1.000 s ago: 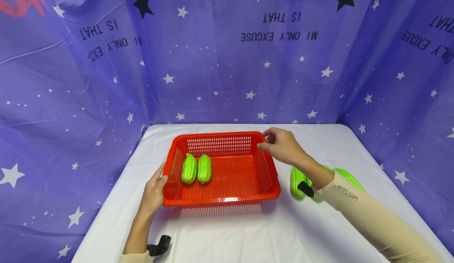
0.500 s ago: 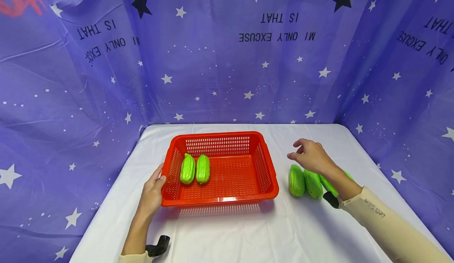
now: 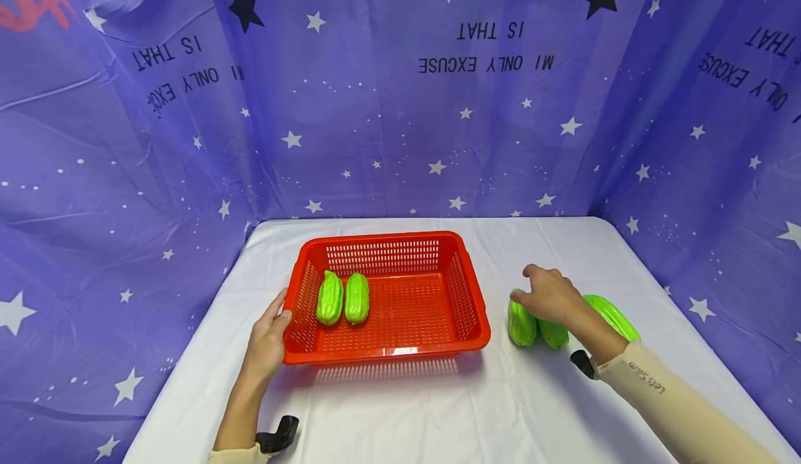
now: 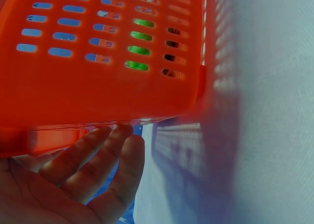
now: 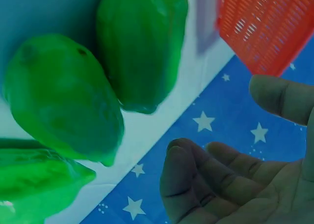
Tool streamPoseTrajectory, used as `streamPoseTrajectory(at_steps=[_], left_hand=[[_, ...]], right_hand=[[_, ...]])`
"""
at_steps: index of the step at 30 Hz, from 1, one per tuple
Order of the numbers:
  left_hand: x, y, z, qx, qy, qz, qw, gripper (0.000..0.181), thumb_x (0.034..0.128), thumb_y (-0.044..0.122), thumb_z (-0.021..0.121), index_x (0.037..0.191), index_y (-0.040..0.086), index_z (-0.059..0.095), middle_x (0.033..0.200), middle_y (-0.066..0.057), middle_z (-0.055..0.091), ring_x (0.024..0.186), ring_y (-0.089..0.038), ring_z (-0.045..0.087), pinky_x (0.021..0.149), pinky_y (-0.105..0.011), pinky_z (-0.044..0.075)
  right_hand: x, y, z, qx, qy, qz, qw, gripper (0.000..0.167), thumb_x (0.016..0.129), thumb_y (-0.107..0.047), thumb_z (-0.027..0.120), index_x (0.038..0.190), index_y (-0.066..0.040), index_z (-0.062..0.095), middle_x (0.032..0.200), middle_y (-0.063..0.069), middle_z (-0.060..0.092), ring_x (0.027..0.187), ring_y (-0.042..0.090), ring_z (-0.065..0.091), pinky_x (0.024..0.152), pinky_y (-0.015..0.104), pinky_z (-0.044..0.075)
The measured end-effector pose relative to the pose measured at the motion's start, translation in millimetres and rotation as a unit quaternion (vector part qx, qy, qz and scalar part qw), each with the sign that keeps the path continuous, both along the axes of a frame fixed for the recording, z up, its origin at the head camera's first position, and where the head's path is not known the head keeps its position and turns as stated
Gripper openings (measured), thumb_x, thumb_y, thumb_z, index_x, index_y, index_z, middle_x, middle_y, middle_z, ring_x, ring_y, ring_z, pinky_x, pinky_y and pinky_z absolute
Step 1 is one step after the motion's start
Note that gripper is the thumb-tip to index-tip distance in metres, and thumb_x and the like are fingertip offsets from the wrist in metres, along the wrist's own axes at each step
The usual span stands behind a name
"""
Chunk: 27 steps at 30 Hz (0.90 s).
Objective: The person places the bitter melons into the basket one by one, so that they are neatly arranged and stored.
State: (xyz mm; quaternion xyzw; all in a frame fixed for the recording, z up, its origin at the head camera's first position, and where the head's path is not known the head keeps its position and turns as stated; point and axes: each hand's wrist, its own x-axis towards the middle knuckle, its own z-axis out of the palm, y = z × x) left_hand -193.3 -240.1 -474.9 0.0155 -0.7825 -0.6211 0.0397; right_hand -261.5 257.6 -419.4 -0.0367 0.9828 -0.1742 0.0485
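A red plastic basket (image 3: 400,353) with slotted walls stands on the white table. Inside, at its left end, lie two ridged light-green fruits (image 3: 329,298). At the basket's left side my left hand (image 3: 265,342) grips the rim, thumb above and fingers under the lip; in the left wrist view the fingers (image 4: 93,170) reach along the wall. Right of the basket my right hand (image 3: 553,297) hovers over green papaya-like fruits (image 3: 522,325). Its fingers are loosely bent with nothing between them, apart from the fruits in the right wrist view, where a smooth fruit (image 5: 64,96) lies between two others.
White cloth (image 3: 400,415) covers the table in front of the basket. Purple star-printed curtains (image 3: 400,102) enclose the back and both sides. Another green fruit (image 3: 613,316) lies to the right, partly behind the right forearm.
My right hand has left the basket's right rim, moved right and then lowered over the green fruits. The left hand keeps its grip, and the basket has not visibly moved.
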Motion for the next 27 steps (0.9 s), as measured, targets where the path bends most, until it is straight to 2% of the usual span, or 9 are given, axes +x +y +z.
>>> streamPoseTrajectory(at_steps=[5,9,13,20,27], left_hand=[[-0.3,0.3,0.3,0.009,0.002,-0.004,0.9999,0.055,0.1099,0.016,0.032,0.163,0.012,0.021,0.154,-0.028,0.041,0.131,-0.036,0.048,0.092,-0.016,0.044],[0.1,0.2,0.9,0.005,0.001,-0.006,1.0,0.055,0.1099,0.016,0.033,0.163,0.012,0.02,0.156,-0.027,0.038,0.134,-0.036,0.045,0.091,-0.01,0.04],[0.3,0.2,1.9,0.0,0.0,-0.004,1.0,0.055,0.1098,0.017,0.033,0.163,0.012,0.021,0.156,-0.026,0.039,0.133,-0.036,0.046,0.09,-0.01,0.04],[0.6,0.7,2.0,0.002,0.002,-0.003,1.0,0.054,0.1097,0.016,0.033,0.163,0.013,0.022,0.152,-0.029,0.043,0.129,-0.037,0.049,0.092,-0.016,0.043],[0.5,0.0,1.0,-0.012,0.003,0.0,0.9999,0.055,0.1097,0.016,0.033,0.163,0.013,0.022,0.151,-0.03,0.044,0.13,-0.037,0.049,0.091,-0.012,0.041]], right_hand=[[1.9,-2,-8.6,0.016,-0.005,0.0,0.9999,0.065,0.089,-0.036,0.072,0.132,0.009,0.055,0.105,0.025,0.068,0.096,0.044,0.063,0.081,0.058,0.05],[3.2,-2,-14.8,0.018,0.001,0.005,0.9998,0.064,0.088,-0.035,0.073,0.129,0.011,0.057,0.114,0.031,0.066,0.102,0.049,0.063,0.084,0.059,0.05],[3.0,-3,-19.5,0.018,0.007,0.003,0.9998,0.063,0.088,-0.035,0.073,0.127,0.011,0.058,0.115,0.032,0.066,0.103,0.048,0.064,0.085,0.059,0.05],[1.3,-3,-26.5,0.019,0.01,0.002,0.9998,0.059,0.087,-0.033,0.074,0.123,0.011,0.059,0.099,0.024,0.068,0.088,0.038,0.064,0.076,0.053,0.052],[2.2,-4,-31.6,0.01,0.011,0.001,0.9999,0.054,0.087,-0.032,0.074,0.118,0.009,0.06,0.086,0.015,0.064,0.078,0.031,0.059,0.067,0.046,0.049]])
